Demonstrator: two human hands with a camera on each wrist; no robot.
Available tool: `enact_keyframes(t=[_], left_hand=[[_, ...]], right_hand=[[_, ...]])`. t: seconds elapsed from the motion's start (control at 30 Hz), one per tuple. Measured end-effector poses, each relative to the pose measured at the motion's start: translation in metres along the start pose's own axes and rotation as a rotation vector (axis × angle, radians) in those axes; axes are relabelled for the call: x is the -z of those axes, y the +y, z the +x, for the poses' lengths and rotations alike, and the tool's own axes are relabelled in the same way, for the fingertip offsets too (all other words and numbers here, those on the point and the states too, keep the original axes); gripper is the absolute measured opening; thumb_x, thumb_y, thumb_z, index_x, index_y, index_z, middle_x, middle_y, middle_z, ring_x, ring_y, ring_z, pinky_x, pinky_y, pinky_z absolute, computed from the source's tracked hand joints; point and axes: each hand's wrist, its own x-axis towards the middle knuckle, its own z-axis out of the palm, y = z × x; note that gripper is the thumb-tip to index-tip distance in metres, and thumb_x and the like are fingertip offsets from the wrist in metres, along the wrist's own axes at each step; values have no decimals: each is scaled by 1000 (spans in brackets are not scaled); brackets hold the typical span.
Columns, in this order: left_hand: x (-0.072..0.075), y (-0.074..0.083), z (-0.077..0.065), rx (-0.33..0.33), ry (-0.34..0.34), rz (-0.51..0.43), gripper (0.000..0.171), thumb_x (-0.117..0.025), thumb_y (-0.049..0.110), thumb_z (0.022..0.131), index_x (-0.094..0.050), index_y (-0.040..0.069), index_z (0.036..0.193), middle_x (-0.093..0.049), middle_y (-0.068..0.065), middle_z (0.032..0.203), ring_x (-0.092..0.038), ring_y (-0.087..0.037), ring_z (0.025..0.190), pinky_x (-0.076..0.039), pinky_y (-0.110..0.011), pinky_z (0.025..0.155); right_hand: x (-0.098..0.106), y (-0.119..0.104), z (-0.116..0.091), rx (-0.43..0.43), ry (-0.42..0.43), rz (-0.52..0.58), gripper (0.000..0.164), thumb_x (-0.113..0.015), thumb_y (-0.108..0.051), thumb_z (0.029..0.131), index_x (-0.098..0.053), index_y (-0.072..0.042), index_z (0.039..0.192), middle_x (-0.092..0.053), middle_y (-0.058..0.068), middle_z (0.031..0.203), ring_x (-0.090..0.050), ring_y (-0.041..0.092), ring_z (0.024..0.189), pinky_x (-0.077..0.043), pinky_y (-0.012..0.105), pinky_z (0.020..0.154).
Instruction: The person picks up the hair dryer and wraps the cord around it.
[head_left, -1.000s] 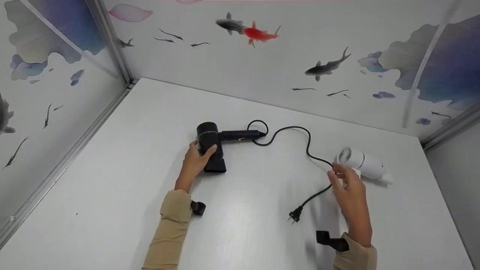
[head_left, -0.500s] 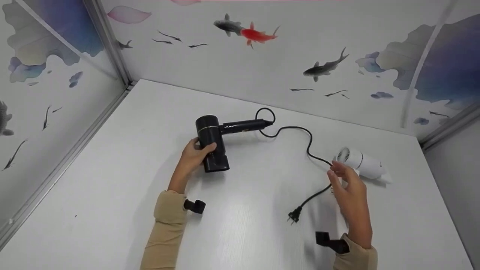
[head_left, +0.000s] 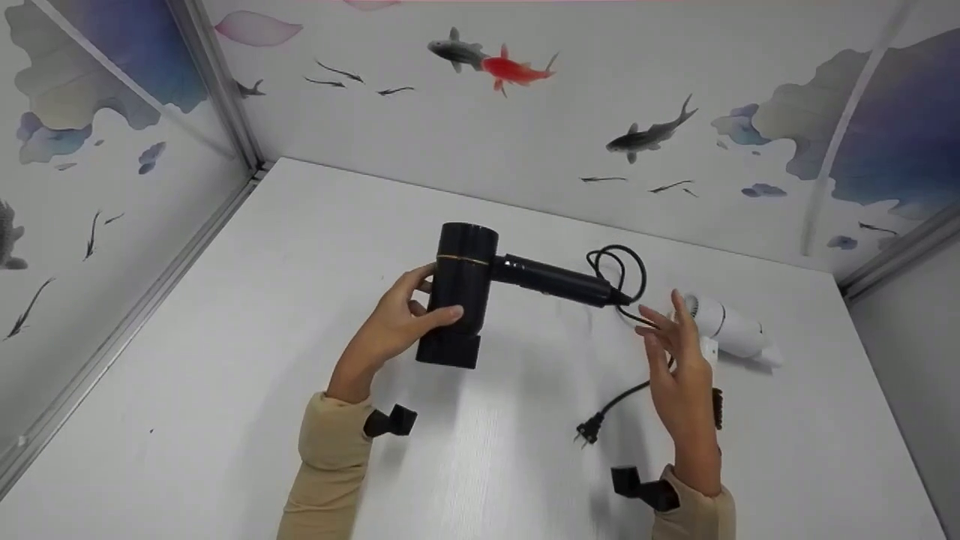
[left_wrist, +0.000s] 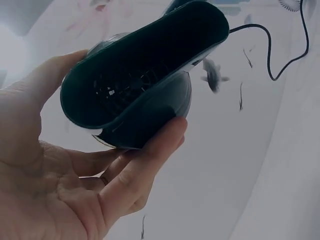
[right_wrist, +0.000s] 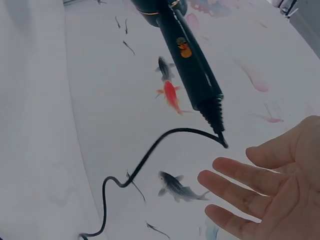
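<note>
My left hand [head_left: 390,319] grips a black hair dryer [head_left: 461,289] round its barrel, thumb on the near side. The dryer is held up over the table, its handle pointing right. In the left wrist view its flat nozzle [left_wrist: 150,117] faces the camera, fan grille visible inside. My right hand [head_left: 684,382] has its fingers spread near the handle's end, beside the black cord [head_left: 626,390]. The right wrist view has the handle [right_wrist: 192,72] and cord strain relief [right_wrist: 212,115] just beyond those fingertips, apart from them. The two-pin plug [head_left: 589,429] lies in front of my right hand.
A white hair dryer [head_left: 731,328] lies on the white table [head_left: 225,360] behind my right hand, which partly covers it. Dark bristles [head_left: 718,409] show past the right wrist. Walls printed with fish [head_left: 517,71] enclose the back and sides.
My left hand has lifted the black hair dryer and brought it right, its handle now tilting down toward my right hand. The right hand's fingers have spread, and the cord has bunched into loops.
</note>
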Motion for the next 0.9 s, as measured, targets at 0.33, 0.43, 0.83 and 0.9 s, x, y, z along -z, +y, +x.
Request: enact_keyframes(t=[0.33, 0.43, 0.83, 0.9], left_hand=[[-1, 15, -15, -99, -122, 24, 75, -69, 27, 82, -30, 11, 144, -42, -14, 125, -51, -20, 83, -51, -30, 73], [0, 16, -17, -103, -156, 36, 75, -67, 28, 83, -28, 9, 145, -41, -15, 125, -52, -20, 86, -51, -31, 77], [-8, 16, -15, -11, -169, -170, 71, -64, 32, 85, -22, 10, 138, -36, -13, 120, -59, -25, 102, -52, -36, 84], [-11, 16, -13, -1, -123, -160, 70, -64, 34, 84, -22, 10, 134, -38, -11, 122, -58, -25, 103, -49, -37, 89]], right_hand=[[3, -9, 1, 44, 113, 110, 47, -45, 15, 89, -44, 1, 134, -61, 19, 119, -61, 2, 103, -45, 12, 87], [4, -11, 1, 88, 135, 190, 40, -43, 19, 88, -51, 7, 125, -63, 18, 114, -65, 8, 97, -47, 14, 83], [3, -23, 0, 169, 117, 530, 36, -34, 25, 86, -49, 21, 119, -62, 19, 119, -63, 22, 105, -49, 27, 91], [0, -25, 0, 169, 104, 529, 37, -35, 23, 88, -47, 19, 122, -62, 16, 120, -62, 22, 107, -48, 25, 92]])
